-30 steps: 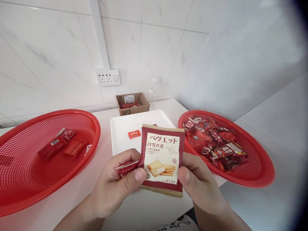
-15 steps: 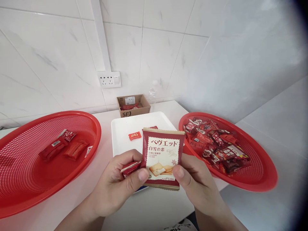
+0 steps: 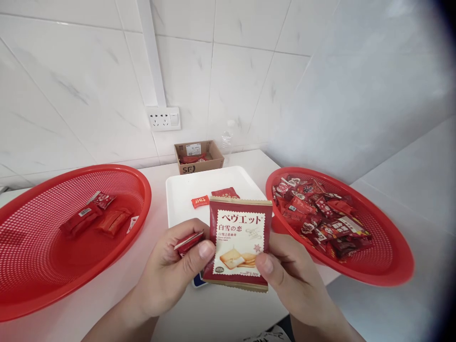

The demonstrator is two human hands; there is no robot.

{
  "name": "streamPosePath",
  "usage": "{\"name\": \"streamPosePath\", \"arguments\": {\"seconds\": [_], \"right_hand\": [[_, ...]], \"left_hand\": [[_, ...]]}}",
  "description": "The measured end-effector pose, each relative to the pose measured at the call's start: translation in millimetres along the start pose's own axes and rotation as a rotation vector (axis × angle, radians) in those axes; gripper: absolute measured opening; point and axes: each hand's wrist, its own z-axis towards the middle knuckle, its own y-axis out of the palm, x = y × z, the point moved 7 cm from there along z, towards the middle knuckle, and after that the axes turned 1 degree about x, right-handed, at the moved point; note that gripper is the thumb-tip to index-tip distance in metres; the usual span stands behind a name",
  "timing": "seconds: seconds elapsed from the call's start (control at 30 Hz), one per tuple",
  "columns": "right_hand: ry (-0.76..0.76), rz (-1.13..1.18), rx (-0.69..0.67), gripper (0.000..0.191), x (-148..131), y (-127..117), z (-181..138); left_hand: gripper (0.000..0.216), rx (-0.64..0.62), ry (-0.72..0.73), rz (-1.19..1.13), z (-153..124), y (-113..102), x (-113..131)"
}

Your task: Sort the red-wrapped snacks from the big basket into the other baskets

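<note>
- Viewing from the head camera, the only view: one cream-and-maroon biscuit packet (image 3: 240,242), upright, face to the wearer, held up in front of the white tray (image 3: 178,209).
- Left hand (image 3: 171,270): grasping the packet's left edge, thumb in front; a small maroon packet (image 3: 188,243) tucked in the same grip.
- Right hand (image 3: 292,266): grasping the lower right edge; its thumb has slid inward onto the printed face within the last second.
- Changed besides: a flat red packet (image 3: 225,192) on the tray, nearly covered a second ago, now mostly shows beside an orange-red packet (image 3: 200,202).
- Meaning, as I judge it: handling continues; the biscuit packet is not yet set down.
- Hidden: most fingertips behind the packet; the tray's near part; a blue patch (image 3: 198,280) below, nature unclear.
- Cut off: the left basket (image 3: 143,190), by the picture's edge.
- Hard to make out: overlapping wrappers in the right basket (image 3: 392,266), uncountable; contents of the cardboard box (image 3: 199,167); a faint clear bottle (image 3: 227,137).
</note>
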Motion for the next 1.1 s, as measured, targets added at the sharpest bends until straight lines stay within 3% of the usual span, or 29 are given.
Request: {"name": "streamPosePath", "arguments": {"seconds": [0.37,0.8,1.1], "right_hand": [[0.020,-0.016,-0.035,0.039,1,2,1],[0.023,0.004,-0.061,0.040,0,3,3],[0.021,0.123,-0.043,0.040,6,4,1]], "left_hand": [[0.025,-0.110,-0.015,-0.049,5,18,14],[0.024,-0.127,-0.021,-0.073,5,21,16],[0.041,-0.006,-0.004,-0.054,-4,2,-5]]}}
